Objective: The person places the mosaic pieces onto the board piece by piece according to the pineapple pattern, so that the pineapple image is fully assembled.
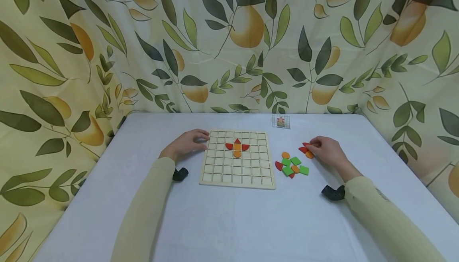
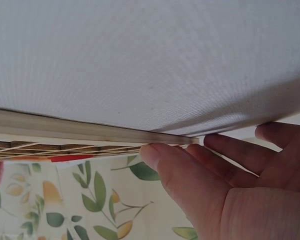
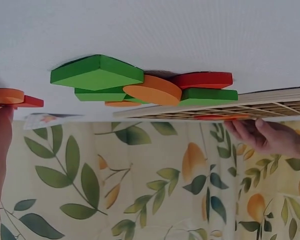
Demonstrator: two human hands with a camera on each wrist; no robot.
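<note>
Head view: left hand (image 1: 186,144) rests with straight fingers against the square wooden grid board (image 1: 237,174); right hand (image 1: 328,150) pinches a small orange wooden disc (image 1: 310,154).

White table (image 1: 251,222), leaf-and-pear curtain (image 1: 229,42) behind it, small pattern card (image 1: 281,121) near the table's far edge
</note>
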